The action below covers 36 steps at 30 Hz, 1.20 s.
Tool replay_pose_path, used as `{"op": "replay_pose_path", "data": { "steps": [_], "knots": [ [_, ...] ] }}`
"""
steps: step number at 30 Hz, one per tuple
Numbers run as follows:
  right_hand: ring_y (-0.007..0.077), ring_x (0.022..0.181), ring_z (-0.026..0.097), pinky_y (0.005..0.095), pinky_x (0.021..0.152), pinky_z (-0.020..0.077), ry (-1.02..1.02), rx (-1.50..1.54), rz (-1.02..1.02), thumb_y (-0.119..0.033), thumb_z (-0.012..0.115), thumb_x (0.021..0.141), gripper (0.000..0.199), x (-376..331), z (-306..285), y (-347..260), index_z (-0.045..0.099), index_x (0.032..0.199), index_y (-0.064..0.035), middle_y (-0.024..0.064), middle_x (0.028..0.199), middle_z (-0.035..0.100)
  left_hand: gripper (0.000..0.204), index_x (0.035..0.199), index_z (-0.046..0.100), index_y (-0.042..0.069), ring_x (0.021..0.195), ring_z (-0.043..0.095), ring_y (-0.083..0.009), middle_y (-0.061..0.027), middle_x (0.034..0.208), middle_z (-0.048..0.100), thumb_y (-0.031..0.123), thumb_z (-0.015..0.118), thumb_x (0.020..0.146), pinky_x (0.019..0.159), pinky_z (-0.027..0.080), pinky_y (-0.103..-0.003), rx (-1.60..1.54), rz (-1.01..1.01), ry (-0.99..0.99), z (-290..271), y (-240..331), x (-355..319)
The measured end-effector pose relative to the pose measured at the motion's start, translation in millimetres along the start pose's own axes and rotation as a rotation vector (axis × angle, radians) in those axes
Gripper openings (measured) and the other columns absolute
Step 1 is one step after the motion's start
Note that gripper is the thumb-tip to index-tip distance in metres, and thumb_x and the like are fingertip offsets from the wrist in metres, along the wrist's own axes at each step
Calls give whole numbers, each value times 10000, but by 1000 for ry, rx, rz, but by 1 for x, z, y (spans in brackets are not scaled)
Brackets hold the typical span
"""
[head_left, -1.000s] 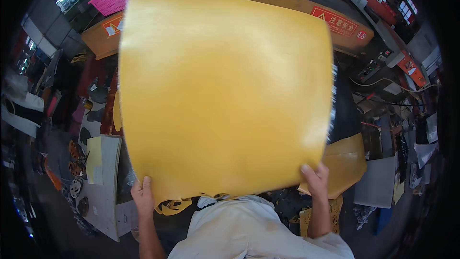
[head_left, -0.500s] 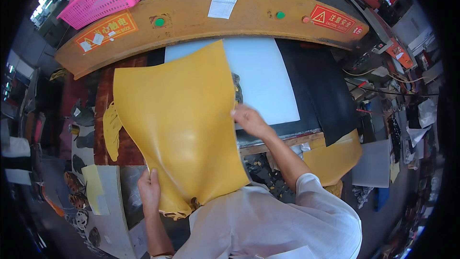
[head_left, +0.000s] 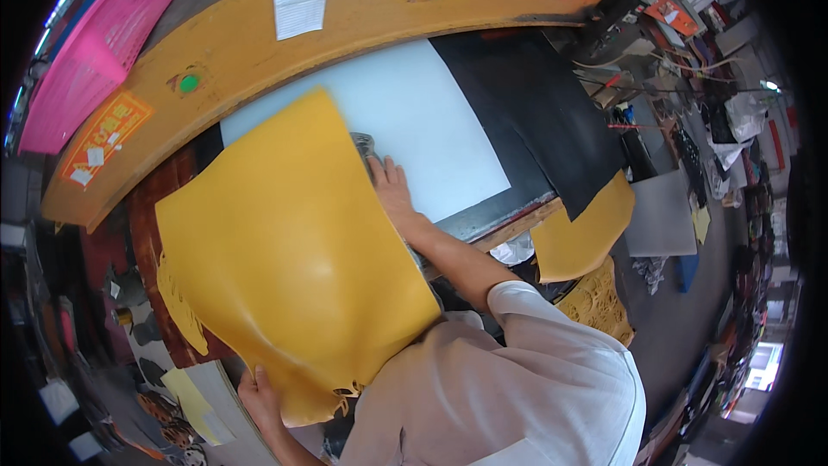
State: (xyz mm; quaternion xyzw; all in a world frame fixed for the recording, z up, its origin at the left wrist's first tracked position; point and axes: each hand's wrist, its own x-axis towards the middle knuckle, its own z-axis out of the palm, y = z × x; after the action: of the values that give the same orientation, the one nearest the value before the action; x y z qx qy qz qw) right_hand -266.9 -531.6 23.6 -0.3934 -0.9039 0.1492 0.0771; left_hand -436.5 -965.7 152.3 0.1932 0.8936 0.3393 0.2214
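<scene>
A large, smooth yellow leather-like sheet spreads over the work surface and down to my waist. Its lower edge has cut-out holes. My left hand pinches the sheet's lower left edge, thumb on top. Along the right edge, my right hand lies with fingers stretched out, next to a dark patterned piece that looks like a cutting die. The sheet covers part of that piece. Whether the fingertips touch it I cannot tell. Beneath both lies a white board.
An orange-brown machine beam with green buttons crosses behind the board. A pink basket stands on top at the left. Black sheet material hangs at the right, above yellow offcuts. A grey panel stands farther right.
My right hand has let go of the sheet's right edge and now lies flat beside the dark piece. My left hand keeps its hold. The whole view has turned and shifted.
</scene>
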Motion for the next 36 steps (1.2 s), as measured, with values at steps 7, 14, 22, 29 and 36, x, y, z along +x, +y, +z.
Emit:
{"op": "replay_pose_path", "data": {
  "steps": [7,14,22,29,36],
  "knots": [
    [558,1399,384,595,1191,342,13,141,112,-371,628,944,535,17,-1,-15,661,1426,-140,350,1586,373,326,1188,716,-79,854,670,-185,-137,957,777,184,549,1092,773,538,-370,23,-6,19,6,3,-5],
    [490,1278,547,565,1088,485,294,190,126,-306,758,668,715,-27,-86,97,716,1368,-169,302,1423,569,319,1182,715,-63,826,654,-176,-148,918,767,200,558,1092,753,531,-378,105,-47,61,7,4,-7],
    [418,1366,582,466,1187,449,506,47,746,-438,814,717,791,-47,-143,328,686,1424,-107,270,1483,586,287,1180,711,-63,749,647,-174,-150,854,750,167,572,1078,711,529,-376,36,-68,56,18,0,3],
    [408,1200,680,483,1045,539,230,59,511,-369,672,924,441,-76,-126,259,747,1271,-109,240,1276,712,306,1172,705,-85,791,615,-146,-86,888,744,177,564,1100,725,518,-347,34,-127,19,5,0,10],
    [224,844,746,390,795,583,-413,900,449,-432,715,990,430,-116,-57,34,796,1083,-20,148,931,794,288,1082,690,-75,802,601,-147,-93,852,703,184,566,1104,730,505,-327,-6,-83,96,2,16,-16]
  ]
}}
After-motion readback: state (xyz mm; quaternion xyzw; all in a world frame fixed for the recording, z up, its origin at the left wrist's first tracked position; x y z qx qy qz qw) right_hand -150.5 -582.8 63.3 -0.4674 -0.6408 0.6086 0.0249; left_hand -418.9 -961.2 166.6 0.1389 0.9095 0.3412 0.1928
